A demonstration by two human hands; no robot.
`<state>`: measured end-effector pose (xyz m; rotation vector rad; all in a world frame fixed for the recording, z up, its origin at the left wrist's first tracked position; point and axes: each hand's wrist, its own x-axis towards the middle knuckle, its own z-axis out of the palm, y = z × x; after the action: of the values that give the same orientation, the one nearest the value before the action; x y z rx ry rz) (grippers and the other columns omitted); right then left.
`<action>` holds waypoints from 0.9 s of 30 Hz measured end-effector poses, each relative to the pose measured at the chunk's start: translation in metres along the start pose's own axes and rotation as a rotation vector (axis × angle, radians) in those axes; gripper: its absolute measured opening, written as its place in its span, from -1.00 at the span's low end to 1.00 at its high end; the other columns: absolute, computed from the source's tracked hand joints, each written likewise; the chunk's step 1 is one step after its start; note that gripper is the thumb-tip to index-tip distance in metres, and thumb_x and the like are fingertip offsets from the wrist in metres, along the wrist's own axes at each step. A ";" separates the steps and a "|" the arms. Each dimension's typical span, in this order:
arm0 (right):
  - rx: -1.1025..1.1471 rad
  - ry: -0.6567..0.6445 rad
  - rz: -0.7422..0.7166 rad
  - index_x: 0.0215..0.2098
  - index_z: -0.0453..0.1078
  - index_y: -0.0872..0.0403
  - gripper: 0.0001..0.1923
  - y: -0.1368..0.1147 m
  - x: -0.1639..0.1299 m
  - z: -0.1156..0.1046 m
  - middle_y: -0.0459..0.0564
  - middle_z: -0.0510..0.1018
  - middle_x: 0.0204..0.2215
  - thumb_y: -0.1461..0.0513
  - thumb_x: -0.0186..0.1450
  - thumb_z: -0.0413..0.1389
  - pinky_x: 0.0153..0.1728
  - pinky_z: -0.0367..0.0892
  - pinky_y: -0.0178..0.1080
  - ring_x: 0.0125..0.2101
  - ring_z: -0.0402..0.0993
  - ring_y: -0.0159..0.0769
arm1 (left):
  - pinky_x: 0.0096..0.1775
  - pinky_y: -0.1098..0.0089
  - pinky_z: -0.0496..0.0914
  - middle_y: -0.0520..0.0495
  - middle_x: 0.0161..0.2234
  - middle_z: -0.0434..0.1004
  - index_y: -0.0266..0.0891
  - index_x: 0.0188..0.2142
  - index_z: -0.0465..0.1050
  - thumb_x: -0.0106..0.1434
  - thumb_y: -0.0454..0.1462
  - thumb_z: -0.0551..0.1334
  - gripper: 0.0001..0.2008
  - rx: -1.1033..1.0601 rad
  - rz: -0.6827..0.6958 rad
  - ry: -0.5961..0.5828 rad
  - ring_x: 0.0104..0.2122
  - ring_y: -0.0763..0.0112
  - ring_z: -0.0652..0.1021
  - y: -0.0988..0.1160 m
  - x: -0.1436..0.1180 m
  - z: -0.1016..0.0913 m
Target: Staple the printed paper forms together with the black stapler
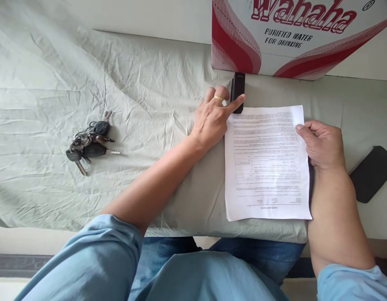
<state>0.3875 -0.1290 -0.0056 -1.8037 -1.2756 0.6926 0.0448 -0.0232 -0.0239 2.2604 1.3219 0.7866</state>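
A sheaf of printed paper (268, 167) lies before me, its text upside down from my side, with "OVERLEAF NOTES" along the near edge. At its far left corner stands a black stapler (239, 90), its near end touching or overlapping the paper. My left hand (214, 115) is closed on the stapler, thumb across its top and ringed fingers at its left side. Pinched between the thumb and fingers of my right hand (323, 140) is the sheaf's right edge, near the far corner. The right fingertips are hidden beneath the paper.
A red and white water carton (294, 58) stands behind the stapler. To the left, a bunch of keys (91, 142) rests on the wrinkled pale green cloth (156, 83). A black phone-like object (372, 173) lies right of my right forearm. Something dark shows beneath the paper's right edge.
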 end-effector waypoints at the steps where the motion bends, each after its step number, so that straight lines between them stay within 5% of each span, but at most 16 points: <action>1: 0.025 0.019 0.010 -0.39 0.64 0.00 -0.52 -0.002 -0.001 0.001 -0.20 0.43 -0.57 -0.18 0.30 0.53 -0.49 0.12 -0.27 -0.53 0.22 -0.42 | 0.32 -0.11 0.54 -0.19 0.25 0.58 0.21 0.51 0.57 0.71 -0.10 0.16 -0.51 0.012 -0.009 -0.018 0.39 -0.16 0.51 0.003 -0.002 -0.001; 8: 0.183 0.034 -0.018 -0.22 0.76 -0.04 -0.49 -0.007 -0.005 0.011 -0.12 0.70 -0.47 -0.22 0.19 0.63 -0.38 0.47 -0.19 -0.44 0.58 -0.26 | 0.35 -0.04 0.48 -0.19 0.06 0.64 0.09 0.40 0.66 0.60 -0.10 0.33 -0.56 -0.138 -0.091 0.049 0.37 -0.16 0.52 0.017 -0.003 -0.005; 13: 0.384 -0.041 0.007 -0.29 0.72 -0.04 -0.44 -0.014 -0.011 0.011 -0.06 0.78 -0.42 -0.20 0.02 0.72 -0.24 0.72 -0.02 -0.41 0.73 -0.12 | 0.27 0.12 0.58 -0.17 0.13 0.65 0.06 0.35 0.66 0.63 -0.16 0.27 -0.61 -0.309 -0.196 0.114 0.12 0.16 0.68 0.008 0.005 -0.014; 16: 0.506 -0.046 0.023 -0.23 0.78 -0.07 -0.44 -0.018 -0.016 0.011 -0.02 0.84 -0.34 -0.14 -0.04 0.75 -0.14 0.79 0.16 -0.31 0.83 0.04 | 0.02 0.26 0.63 -0.13 -0.01 0.72 0.00 0.25 0.65 0.72 0.00 0.19 -0.65 -0.447 -0.284 0.064 -0.14 0.30 0.69 0.003 0.006 -0.019; 22: 0.554 0.104 -0.031 -0.29 0.78 -0.07 -0.45 -0.021 -0.014 0.022 -0.02 0.87 -0.27 -0.12 -0.10 0.76 0.00 0.80 0.25 -0.29 0.84 0.02 | -0.25 0.26 0.54 -0.10 -0.31 0.67 -0.11 -0.06 0.60 0.64 0.41 0.05 -0.28 -0.683 -0.311 -0.029 -0.35 0.29 0.64 0.008 0.002 -0.026; 27: 0.488 0.190 -0.060 -0.36 0.74 -0.07 -0.47 -0.019 -0.010 0.028 -0.05 0.84 -0.33 -0.14 -0.09 0.74 -0.06 0.77 0.14 -0.37 0.76 -0.10 | -0.31 0.29 0.51 -0.02 -0.39 0.53 -0.10 -0.11 0.54 0.57 0.34 0.30 -0.43 -0.682 -0.280 -0.150 -0.40 0.35 0.56 0.003 0.001 -0.035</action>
<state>0.3524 -0.1268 -0.0043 -1.3890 -0.9321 0.7079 0.0242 -0.0213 0.0049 1.5306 1.0558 0.7935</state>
